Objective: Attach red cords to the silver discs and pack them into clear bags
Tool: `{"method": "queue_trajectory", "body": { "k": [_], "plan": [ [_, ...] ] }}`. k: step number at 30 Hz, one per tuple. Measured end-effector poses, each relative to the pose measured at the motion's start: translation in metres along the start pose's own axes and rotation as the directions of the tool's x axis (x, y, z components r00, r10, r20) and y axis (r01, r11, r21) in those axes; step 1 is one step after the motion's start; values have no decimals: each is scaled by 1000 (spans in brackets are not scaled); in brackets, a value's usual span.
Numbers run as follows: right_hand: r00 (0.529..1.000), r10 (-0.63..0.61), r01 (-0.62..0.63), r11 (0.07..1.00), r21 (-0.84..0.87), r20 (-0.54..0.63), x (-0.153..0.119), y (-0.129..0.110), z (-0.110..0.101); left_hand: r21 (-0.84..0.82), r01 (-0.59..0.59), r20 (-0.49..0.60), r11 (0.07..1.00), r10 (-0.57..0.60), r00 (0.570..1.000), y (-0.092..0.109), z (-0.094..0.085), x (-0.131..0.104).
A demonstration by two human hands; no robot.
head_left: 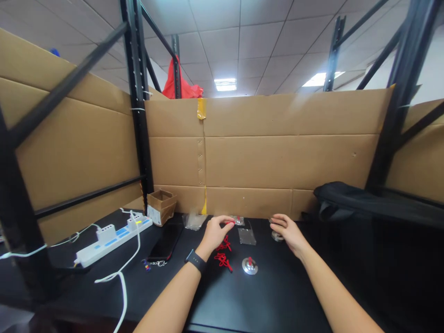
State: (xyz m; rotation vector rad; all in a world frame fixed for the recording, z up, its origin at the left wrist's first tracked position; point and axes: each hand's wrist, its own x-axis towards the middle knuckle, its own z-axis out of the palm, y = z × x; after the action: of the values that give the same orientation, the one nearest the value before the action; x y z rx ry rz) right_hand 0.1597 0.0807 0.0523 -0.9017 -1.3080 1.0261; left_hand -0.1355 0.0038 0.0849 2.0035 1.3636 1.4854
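Note:
My left hand (217, 232), with a dark watch on its wrist, pinches a bit of red cord (229, 222) between thumb and fingers. Just below it on the black table lie two knotted red cords (223, 262). My right hand (288, 233) is curled at the right, its fingertips closed on what looks like a metal disc, mostly hidden. Under its thumb are round silver metal discs (276, 236), partly covered. Between my forearms a shiny domed metal disc (249, 266) lies flat, with red cord at its centre.
Clear plastic bags (247, 236) lie between and behind my hands, another clear bag (194, 221) further left. At left are a phone (165, 243), a keychain (152, 264), a white power strip (113, 241) with cables and a small cardboard box (162, 206). A black bag (374, 249) stands right.

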Motion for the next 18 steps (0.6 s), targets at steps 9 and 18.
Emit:
{"method": "queue_trajectory", "body": {
  "k": [9,18],
  "plan": [
    [952,-160,101,969,225,261,-64,-38,95,-179,-54,-14,982,52,999,14,21,-6],
    [955,-163,104,966,235,247,-70,-34,102,-46,-70,-12,997,69,998,15,20,-9]
  ]
}}
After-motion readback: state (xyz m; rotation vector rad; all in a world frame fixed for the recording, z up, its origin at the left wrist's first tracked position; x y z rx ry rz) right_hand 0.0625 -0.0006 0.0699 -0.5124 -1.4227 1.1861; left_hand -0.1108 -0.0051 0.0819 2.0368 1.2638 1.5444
